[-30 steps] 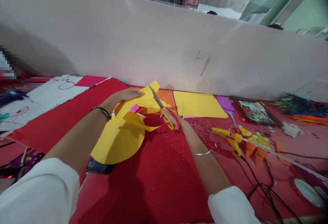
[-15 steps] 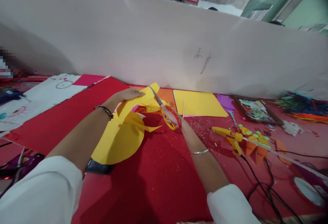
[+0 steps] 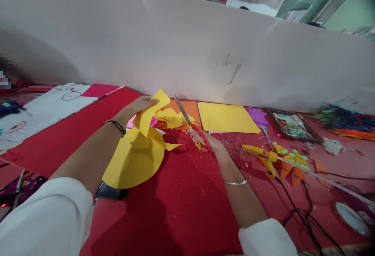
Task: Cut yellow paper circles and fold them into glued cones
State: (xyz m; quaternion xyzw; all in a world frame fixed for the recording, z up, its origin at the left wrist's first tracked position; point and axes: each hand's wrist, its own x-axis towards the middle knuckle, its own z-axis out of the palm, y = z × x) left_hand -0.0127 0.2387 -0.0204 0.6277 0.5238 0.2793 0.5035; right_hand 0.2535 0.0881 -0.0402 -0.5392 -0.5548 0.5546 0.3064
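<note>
My left hand (image 3: 143,103) grips a curved piece of yellow paper (image 3: 150,112) by its upper end, with the thumb on top. In my right hand (image 3: 202,138) is a pair of scissors (image 3: 190,122) with red and yellow handles. Their blades point up and to the left, apart from the held paper, and look closed together. Below my left hand lies a larger rounded sheet of yellow paper (image 3: 136,162) with a pointed strip at its right. Yellow scraps (image 3: 172,118) lie between the two hands.
A yellow sheet (image 3: 230,118) and an orange one (image 3: 189,109) lie by the white partition (image 3: 181,45). At right are a yellow glue gun (image 3: 260,153) with a trailing cord, orange cut-outs (image 3: 293,168) and a tray (image 3: 293,126). A dark phone-like object (image 3: 111,192) lies under the rounded sheet.
My left hand has moved slightly left with the curved yellow paper. The scissors have come away from the paper, moving right and down a little, and their blades look closer together.
</note>
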